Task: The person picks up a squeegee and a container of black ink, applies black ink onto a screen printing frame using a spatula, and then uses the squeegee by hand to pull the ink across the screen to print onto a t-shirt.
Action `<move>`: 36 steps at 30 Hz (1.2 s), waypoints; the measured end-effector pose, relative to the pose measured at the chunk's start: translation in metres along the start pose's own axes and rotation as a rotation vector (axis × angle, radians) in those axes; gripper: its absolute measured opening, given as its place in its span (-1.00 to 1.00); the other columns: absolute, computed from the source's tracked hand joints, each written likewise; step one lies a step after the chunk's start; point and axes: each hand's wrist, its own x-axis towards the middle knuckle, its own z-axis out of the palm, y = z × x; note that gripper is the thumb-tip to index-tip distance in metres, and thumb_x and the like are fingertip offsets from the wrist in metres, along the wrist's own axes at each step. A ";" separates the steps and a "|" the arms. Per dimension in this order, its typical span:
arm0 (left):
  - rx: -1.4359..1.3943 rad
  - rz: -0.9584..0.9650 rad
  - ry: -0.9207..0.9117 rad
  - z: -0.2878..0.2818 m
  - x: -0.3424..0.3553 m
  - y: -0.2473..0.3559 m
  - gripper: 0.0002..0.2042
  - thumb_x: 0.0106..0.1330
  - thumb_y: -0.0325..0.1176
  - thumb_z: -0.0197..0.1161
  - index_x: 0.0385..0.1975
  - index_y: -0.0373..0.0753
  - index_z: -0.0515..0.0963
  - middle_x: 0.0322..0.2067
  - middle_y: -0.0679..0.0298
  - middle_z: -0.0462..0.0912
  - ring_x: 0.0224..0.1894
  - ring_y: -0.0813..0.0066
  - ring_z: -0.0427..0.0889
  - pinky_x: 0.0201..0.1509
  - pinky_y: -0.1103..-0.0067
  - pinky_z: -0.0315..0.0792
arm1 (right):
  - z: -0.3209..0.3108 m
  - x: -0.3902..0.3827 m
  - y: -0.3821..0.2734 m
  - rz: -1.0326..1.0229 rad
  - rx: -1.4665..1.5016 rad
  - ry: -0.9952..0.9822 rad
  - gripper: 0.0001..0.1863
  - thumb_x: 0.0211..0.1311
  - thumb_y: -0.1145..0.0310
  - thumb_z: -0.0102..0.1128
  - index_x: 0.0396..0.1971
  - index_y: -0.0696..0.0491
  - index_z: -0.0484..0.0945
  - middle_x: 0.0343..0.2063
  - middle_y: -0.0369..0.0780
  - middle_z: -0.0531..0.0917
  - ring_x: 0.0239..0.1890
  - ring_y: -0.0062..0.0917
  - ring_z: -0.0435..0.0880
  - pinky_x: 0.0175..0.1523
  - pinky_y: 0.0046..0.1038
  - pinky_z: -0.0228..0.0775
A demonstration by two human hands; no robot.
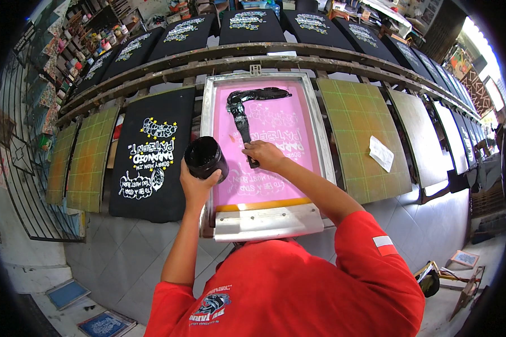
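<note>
The left hand [194, 185] is closed around a black jar [208, 168], its fingers and thumb wrapped about the side nearest the person. The jar's open mouth faces up, dark inside, over the left edge of a metal frame [319, 149]; whether the jar touches that edge, I cannot tell.

The right hand [267, 153] grips the near end of a spatula [240, 121] — its far part is thickly coated in black. The spatula slants over the pink mesh [230, 163] stretched inside the frame, and its coated end meets a glossy streak of black ink [270, 93] that runs to the right along the far end of the mesh. Pale mirrored lettering and cloud shapes show through the pink.

A silver squeegee [267, 222] with an orange-yellow strip lies across the near end of the frame, close to the person's red shirt [298, 286].

Left of the frame, a black cloth [152, 205] printed with white lettering, clouds and small yellow stars covers a board. To the right lies a yellow-green board [365, 177] with bright grid lines, and a white paper [382, 154] rests on it. Beyond a long rail [197, 64] stands a row of printed black garments [253, 35] — curved by the lens.
</note>
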 end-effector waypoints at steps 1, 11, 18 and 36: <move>0.003 0.005 -0.003 0.001 0.001 0.002 -0.27 -0.13 -0.32 0.54 0.10 -0.40 0.35 -0.08 0.10 0.59 -0.07 0.40 0.59 0.06 0.48 0.47 | 0.000 0.000 -0.002 0.003 0.032 0.009 -0.67 -0.08 0.47 0.26 -0.20 0.03 0.57 -0.17 -0.24 0.60 -0.10 -0.35 0.59 -0.02 -0.33 0.48; 0.058 0.025 0.002 -0.001 0.005 -0.002 -0.27 -0.13 -0.31 0.54 0.09 -0.40 0.36 -0.09 0.06 0.60 -0.07 0.33 0.60 0.06 0.46 0.47 | -0.108 -0.006 -0.020 0.437 0.710 0.498 -0.75 0.21 0.32 0.28 -0.14 0.06 0.67 -0.29 -0.16 0.74 -0.30 -0.55 0.68 -0.13 -0.50 0.49; 0.199 0.019 -0.016 0.020 0.015 -0.012 -0.26 -0.21 -0.26 0.56 0.06 -0.35 0.41 -0.12 0.07 0.63 -0.07 0.29 0.62 0.04 0.43 0.48 | -0.118 -0.068 0.018 0.721 1.646 1.090 -0.76 0.33 0.35 0.17 -0.11 0.17 0.56 -0.16 -0.11 0.62 -0.14 -0.40 0.65 -0.10 -0.43 0.59; 0.282 0.111 0.025 -0.028 -0.010 0.007 -0.10 -0.33 -0.22 0.63 0.13 -0.33 0.34 -0.06 0.03 0.59 0.01 0.18 0.60 0.11 0.38 0.45 | -0.237 0.047 -0.171 0.314 0.603 0.279 -0.74 0.22 0.23 0.27 -0.29 0.14 0.67 -0.47 -0.23 0.71 -0.44 -0.58 0.66 -0.29 -0.49 0.49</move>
